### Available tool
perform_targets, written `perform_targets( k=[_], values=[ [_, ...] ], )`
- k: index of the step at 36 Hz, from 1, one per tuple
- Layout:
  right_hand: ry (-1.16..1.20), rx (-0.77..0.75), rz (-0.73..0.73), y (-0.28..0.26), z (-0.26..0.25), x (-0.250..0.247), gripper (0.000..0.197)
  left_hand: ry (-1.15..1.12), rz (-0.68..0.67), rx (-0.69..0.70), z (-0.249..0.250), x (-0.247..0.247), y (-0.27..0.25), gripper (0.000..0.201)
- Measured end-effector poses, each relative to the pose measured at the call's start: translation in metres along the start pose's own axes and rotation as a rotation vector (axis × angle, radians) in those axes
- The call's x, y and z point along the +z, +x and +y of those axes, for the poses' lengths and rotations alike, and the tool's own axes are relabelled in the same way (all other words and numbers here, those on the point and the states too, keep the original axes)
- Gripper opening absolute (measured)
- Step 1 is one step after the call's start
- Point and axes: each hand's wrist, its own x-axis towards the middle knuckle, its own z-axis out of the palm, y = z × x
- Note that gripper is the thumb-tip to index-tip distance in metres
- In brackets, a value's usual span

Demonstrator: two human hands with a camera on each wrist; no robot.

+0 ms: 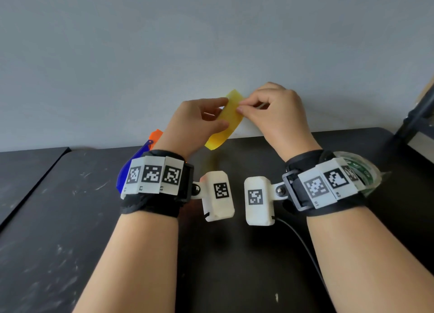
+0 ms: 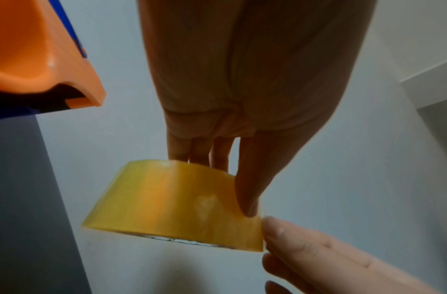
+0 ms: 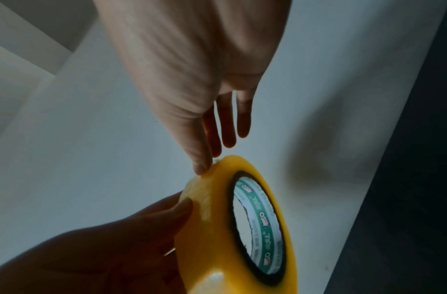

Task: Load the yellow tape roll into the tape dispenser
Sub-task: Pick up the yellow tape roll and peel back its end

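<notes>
The yellow tape roll (image 1: 226, 120) is held on edge in the air near the wall, above the table's back edge. My left hand (image 1: 218, 115) grips it across its width, thumb on the outer face (image 2: 172, 204) and fingers behind. My right hand (image 1: 242, 107) pinches at the roll's outer surface with thumb and forefinger (image 3: 208, 161). The roll's green-and-white printed core (image 3: 257, 222) shows in the right wrist view. The blue and orange tape dispenser (image 1: 143, 155) lies on the table, mostly hidden behind my left wrist; its orange part (image 2: 41, 59) fills the left wrist view's corner.
A clear tape roll with a green core (image 1: 361, 171) sits on the dark table (image 1: 70, 218) behind my right wrist. A black frame (image 1: 418, 117) stands at the far right. A pale wall (image 1: 211, 42) rises right behind the table.
</notes>
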Motion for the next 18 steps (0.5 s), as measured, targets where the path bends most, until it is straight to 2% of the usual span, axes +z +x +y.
perform_targets(
  k=[8,18],
  values=[
    [-0.097,0.007,-0.017,0.0,0.003,0.003,0.009,-0.006,-0.006,-0.015,0.002,0.002,-0.002,0.041],
    [-0.078,0.091,-0.178,0.0,0.009,0.011,0.015,0.005,0.004,-0.033,-0.001,0.001,-0.003,0.036]
  ],
)
